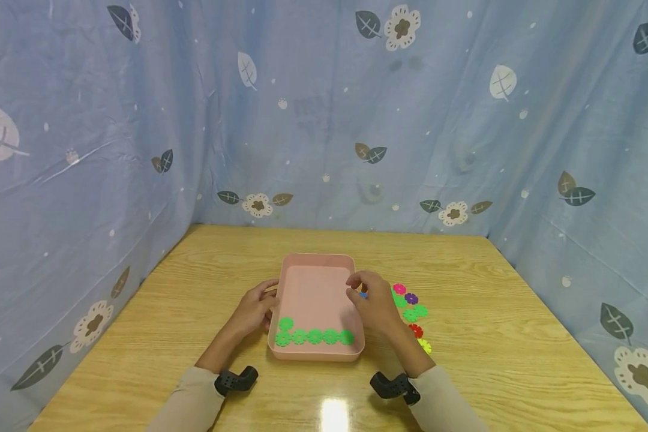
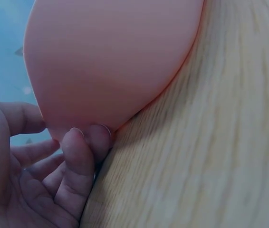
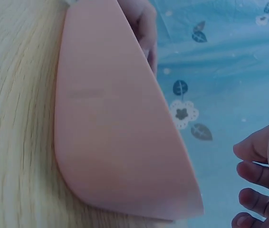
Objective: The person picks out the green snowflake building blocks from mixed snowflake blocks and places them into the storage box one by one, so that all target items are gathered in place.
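Note:
A pink tray [image 1: 317, 287] lies on the wooden table, with a row of green flower-shaped plastic discs [image 1: 315, 336] along its near end. One more green disc [image 1: 286, 324] sits above the row's left end. My left hand [image 1: 255, 309] holds the tray's left side, its fingertips on the outer wall [image 2: 120, 61]. Over the right rim hovers my right hand [image 1: 374, 302]. Its fingers are loosely bent and apart in the right wrist view, with nothing visible between them. Part of a blue disc [image 1: 363, 294] shows beside that hand; the rest is hidden.
Right of the tray lie loose discs: pink [image 1: 399, 289], purple [image 1: 411, 298], several green [image 1: 410, 315], red [image 1: 416, 330] and yellow [image 1: 424, 345]. A blue patterned curtain [image 1: 324, 120] surrounds the table [image 1: 518, 336] at the back and sides.

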Tool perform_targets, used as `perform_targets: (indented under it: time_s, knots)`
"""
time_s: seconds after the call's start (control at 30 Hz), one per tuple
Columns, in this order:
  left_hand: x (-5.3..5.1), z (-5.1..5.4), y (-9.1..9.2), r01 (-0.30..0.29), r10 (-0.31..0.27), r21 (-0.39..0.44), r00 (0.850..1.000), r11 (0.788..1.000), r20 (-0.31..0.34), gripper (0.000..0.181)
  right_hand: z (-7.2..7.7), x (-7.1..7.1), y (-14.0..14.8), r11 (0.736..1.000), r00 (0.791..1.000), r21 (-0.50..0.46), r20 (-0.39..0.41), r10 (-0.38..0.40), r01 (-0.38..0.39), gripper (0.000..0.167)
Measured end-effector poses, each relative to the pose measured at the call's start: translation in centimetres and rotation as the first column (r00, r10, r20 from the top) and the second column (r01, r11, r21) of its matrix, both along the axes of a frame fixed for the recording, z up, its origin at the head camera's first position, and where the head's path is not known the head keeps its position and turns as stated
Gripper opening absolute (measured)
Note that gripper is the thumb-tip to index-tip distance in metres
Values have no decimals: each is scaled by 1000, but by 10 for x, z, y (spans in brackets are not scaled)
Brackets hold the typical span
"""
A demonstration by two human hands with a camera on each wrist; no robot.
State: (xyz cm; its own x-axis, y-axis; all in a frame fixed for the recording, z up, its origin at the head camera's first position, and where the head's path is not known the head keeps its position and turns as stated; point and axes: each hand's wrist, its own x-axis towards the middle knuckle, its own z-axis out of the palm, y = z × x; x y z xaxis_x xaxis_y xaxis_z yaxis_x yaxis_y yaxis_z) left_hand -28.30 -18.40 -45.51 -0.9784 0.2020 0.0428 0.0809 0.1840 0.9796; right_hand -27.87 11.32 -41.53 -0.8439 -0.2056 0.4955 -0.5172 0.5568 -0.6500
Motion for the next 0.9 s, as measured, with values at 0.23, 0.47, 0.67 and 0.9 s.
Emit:
perform_targets:
  time_s: [0.23,0.47,0.67,0.9]
  knots:
    - [0,-1,0,23,-23,-9,1000,1000,-15,57,-4,3,17,998,998,-10,18,-59,59,10]
    - [2,1,-1,-2,2,-24,1000,1000,-7,56,-9,-4,41,994,991,5,-75,-113,114,8]
    - [1,1,-1,0,0,-29,1000,1000,-12,56,-13,-5,56,987,988,23,-2,-157,157,6]
    - [3,1,-1,23,-23,-18,1000,1000,-14,57,-18,-9,71,981,979,64,78,-190,185,8]
